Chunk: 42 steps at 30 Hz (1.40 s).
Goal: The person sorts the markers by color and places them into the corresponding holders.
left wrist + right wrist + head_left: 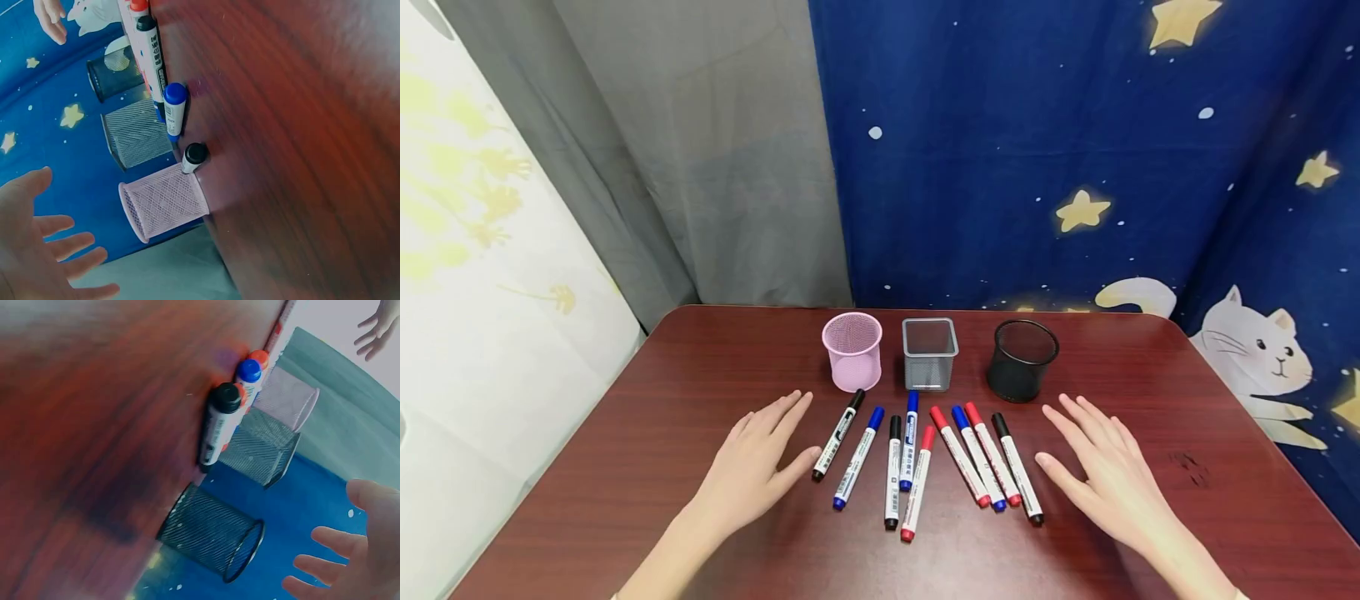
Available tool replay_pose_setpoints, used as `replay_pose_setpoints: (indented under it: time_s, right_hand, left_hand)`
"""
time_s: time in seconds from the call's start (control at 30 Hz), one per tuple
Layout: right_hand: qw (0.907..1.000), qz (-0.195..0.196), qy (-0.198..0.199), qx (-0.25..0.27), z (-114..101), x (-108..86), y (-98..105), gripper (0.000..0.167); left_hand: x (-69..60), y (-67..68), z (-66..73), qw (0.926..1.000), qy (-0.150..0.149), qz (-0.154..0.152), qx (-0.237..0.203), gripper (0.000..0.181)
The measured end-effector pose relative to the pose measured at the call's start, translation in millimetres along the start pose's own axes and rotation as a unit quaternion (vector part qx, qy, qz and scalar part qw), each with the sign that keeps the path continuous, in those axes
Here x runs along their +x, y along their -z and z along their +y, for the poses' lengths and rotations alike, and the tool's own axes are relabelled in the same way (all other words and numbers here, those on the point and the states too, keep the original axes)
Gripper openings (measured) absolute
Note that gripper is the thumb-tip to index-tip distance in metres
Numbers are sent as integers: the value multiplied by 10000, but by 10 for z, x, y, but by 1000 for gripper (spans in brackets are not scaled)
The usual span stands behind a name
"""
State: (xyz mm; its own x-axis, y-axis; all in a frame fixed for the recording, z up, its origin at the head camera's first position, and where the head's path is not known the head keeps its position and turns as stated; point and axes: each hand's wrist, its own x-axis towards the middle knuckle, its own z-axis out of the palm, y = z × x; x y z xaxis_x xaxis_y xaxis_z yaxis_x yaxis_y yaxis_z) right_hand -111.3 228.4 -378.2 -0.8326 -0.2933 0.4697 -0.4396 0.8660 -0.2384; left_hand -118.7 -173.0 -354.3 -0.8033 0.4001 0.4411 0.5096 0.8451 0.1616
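Observation:
My left hand [758,467] is held out with spread fingers and holds nothing; nearest to it lies a black-capped marker [838,437]. To the right, my right hand [1101,471] is likewise spread and holds nothing, beside another black-capped marker [1018,469]. Between the hands several whiteboard markers lie in a loose row, among them a blue marker [858,458] and a red marker [917,485]. Behind them stand a pink mesh cup [855,362], a square grey mesh cup [928,367] and a round black mesh cup [1017,375]. In the left wrist view, the left fingers [72,247] are straight and apart.
The reddish-brown wooden table [700,367] has rounded far corners. Directly behind it hang a grey curtain [737,167] and a blue curtain [970,167] with stars and a cat. A pale patterned cloth [475,333] hangs along the left side.

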Motion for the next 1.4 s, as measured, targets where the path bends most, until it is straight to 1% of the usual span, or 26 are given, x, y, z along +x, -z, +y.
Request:
replay_pose_setpoints:
  time_s: [0.13,0.3,0.43,0.53,0.63,0.8,0.93,1.13,1.33,1.4]
  right_hand:
    - [9999,25,134,-13,-73,90,-18,52]
    - [9994,54,334,17,-171,194,-63,49]
    - [9985,115,538,35,-245,268,-116,46]
    - [9970,175,754,36,-292,315,-162,43]
    - [9946,226,1014,56,-333,349,-209,42]
    - [9895,243,1419,122,-395,380,-294,38]
    - [9864,93,1632,171,-446,389,-371,37]
    - [9801,8,1973,225,-515,392,-510,34]
    - [9790,-399,1992,192,-607,385,-625,32]
    - [9767,-496,2075,232,-629,383,-663,30]
  left_hand:
    - [123,-24,-59,9995,-14,14,-326,57]
    - [281,-43,-139,9969,186,60,-762,55]
    - [428,-67,-215,9942,254,300,-1005,53]
    - [544,-86,-267,9924,287,487,-1091,52]
    - [653,-109,-310,9911,326,584,-1153,51]
    - [796,-193,-399,9901,453,588,-1194,48]
    - [884,-263,-474,9887,548,556,-1281,49]
    - [1018,-397,-569,9854,596,588,-1479,51]
    - [1097,-483,-638,9841,786,418,-1536,53]
    - [1116,-508,-653,9837,826,347,-1561,54]
